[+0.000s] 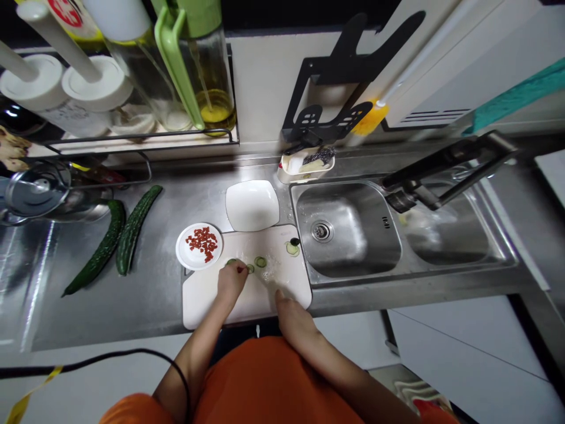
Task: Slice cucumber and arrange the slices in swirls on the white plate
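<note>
A white cutting board (pixel 207 300) lies on the steel counter in front of me. My left hand (pixel 231 280) rests on it with fingertips pinched on a green cucumber slice (pixel 231 262). Two more slices (pixel 260 262) lie just to the right of it, and another slice (pixel 292 248) sits near the board's far right corner. My right hand (pixel 295 317) lies near the board's front right edge, fingers curled under; I cannot make out anything in it.
A small white plate of chopped red pieces (pixel 199 245) sits left of the board, an empty white square dish (pixel 252 205) behind it. Two whole cucumbers (pixel 119 235) lie to the left. A double steel sink (pixel 348 232) with a faucet (pixel 445 168) is on the right.
</note>
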### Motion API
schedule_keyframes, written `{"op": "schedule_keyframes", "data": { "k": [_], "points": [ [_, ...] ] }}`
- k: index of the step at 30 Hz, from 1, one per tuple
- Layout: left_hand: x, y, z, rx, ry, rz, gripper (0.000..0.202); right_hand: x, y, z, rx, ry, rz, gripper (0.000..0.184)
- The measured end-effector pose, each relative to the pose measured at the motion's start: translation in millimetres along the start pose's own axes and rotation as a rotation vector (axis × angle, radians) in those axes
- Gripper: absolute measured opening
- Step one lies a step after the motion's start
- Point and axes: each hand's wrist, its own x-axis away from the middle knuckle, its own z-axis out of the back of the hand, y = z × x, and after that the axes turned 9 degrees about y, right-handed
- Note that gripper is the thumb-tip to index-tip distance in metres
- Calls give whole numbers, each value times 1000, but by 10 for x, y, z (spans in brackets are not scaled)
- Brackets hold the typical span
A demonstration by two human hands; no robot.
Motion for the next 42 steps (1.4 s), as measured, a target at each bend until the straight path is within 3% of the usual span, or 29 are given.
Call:
{"op": "schedule_keyframes", "data": {
  "k": [11, 21, 30, 34, 37, 42],
  "points": [
    [68, 17, 53, -30, 40, -64, 19, 91, 178, -26, -4, -34, -19, 49],
    [69, -210, 254, -29, 262, -33, 22, 29, 248, -120, -2, -15, 11, 54],
    [92, -268, 237, -146, 329, -33, 17, 34, 234, -72, 22, -14, 9, 54],
    [88, -252, 215, -153, 390, -97, 14, 29, 243, -84, 10, -9, 21, 51],
    [60, -185, 181, -83, 355, -198, 13, 33, 244, -83, 4, -6, 18, 51],
    [-30, 34, 52, 61, 113, -360, 10, 49, 224, -44, 2, -28, -2, 51]
  ]
}}
